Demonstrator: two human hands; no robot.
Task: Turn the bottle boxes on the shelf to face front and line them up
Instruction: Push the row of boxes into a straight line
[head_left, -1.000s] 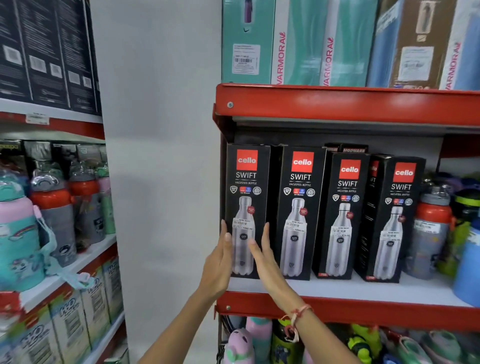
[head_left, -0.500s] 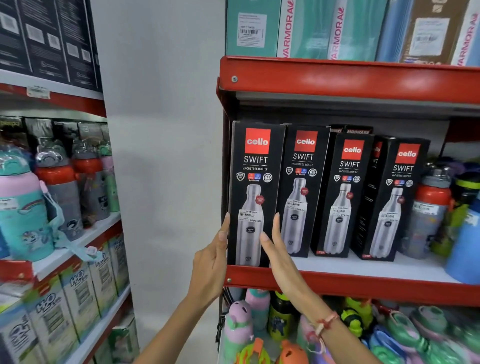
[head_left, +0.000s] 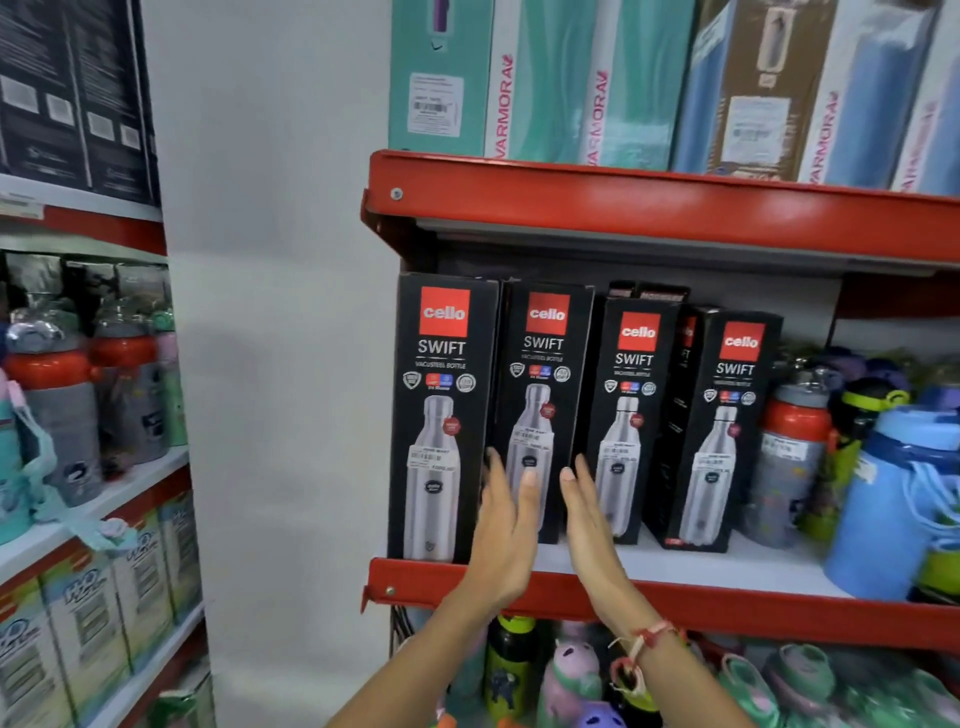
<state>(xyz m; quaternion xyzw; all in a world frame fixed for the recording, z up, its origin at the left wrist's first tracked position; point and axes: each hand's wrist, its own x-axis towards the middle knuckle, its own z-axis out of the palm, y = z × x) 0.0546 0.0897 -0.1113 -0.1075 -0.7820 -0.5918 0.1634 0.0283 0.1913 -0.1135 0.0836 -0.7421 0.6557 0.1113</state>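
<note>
The red shelf (head_left: 675, 605) carries four black bottle boxes, labels forward. The first box (head_left: 441, 415) stands at the front edge; the second box (head_left: 540, 395) sits further back, as do the other two. The left hand (head_left: 506, 535) and right hand (head_left: 587, 519), palms flat and open (holding nothing), flank the second box's lower half.

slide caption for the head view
Both open hands flank the second Cello Swift box on the red shelf.
</note>
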